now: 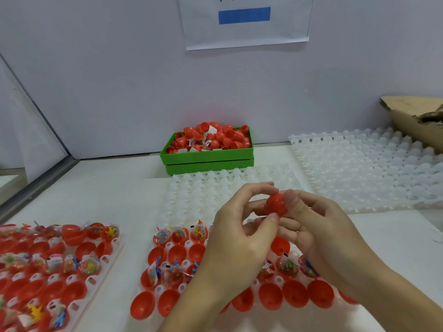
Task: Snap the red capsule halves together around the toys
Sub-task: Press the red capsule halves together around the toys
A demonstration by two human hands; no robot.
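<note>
We have both hands raised above the middle tray, closing on one red capsule (276, 204). Our left hand (239, 232) pinches it from the near side, thumb tip against its lower edge and fingers curled over the top; our right hand (318, 226) grips it from the other side, thumb pressed on its upper right. We judge that this opposed hold lets us squeeze the two halves toward each other until they click. Whether the seam is fully shut we cannot tell, since fingers cover most of it.

Beneath the hands, the middle tray (165, 287) near the worktop's front edge holds rows of open red halves, some with bagged toys (178, 235) standing in them, presumably laid out so each half is ready to cap. A second filled tray (105, 259) sits toward the front left corner. Empty translucent trays (359, 173) spread toward the right edge, and a green bin (207, 156) of loose halves and toys stands against the back wall, within reach for restocking.
</note>
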